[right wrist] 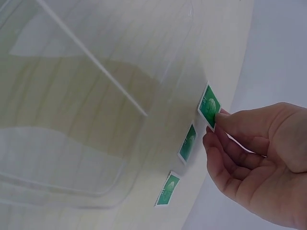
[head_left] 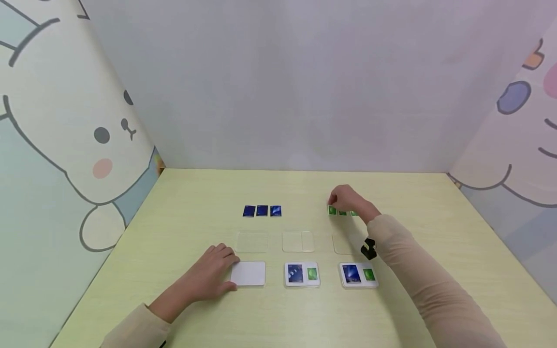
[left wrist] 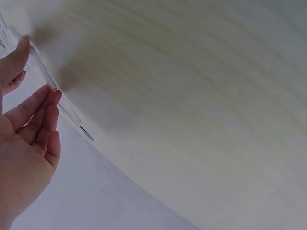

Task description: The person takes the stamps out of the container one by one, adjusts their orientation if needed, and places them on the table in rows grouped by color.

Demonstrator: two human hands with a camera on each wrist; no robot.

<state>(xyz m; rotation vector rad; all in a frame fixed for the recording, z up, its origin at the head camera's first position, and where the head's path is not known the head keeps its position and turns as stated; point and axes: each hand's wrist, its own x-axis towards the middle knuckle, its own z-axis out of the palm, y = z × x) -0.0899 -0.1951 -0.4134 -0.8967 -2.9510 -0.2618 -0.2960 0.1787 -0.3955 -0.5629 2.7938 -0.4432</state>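
Observation:
At the front left my left hand (head_left: 211, 273) holds a flat white rectangular case (head_left: 249, 274) by its left end, fingers at the far corner and thumb at the near one. In the left wrist view, the fingertips (left wrist: 56, 92) meet the case's thin edge. Reaching to the back right, my right hand (head_left: 347, 198) pinches a corner of a small green stamp (right wrist: 210, 106) between thumb and fingers, and the stamp is tilted. Two more green stamps, one nearer (right wrist: 187, 143) and one farther (right wrist: 167, 189), lie in a row beside it.
Three blue stamps (head_left: 262, 210) form a row at the back left. Three transparent lids (head_left: 298, 241) lie across the middle, the right one partly behind the sleeve. A middle case (head_left: 302, 275) and a right case (head_left: 359, 275) each hold a blue and a green stamp.

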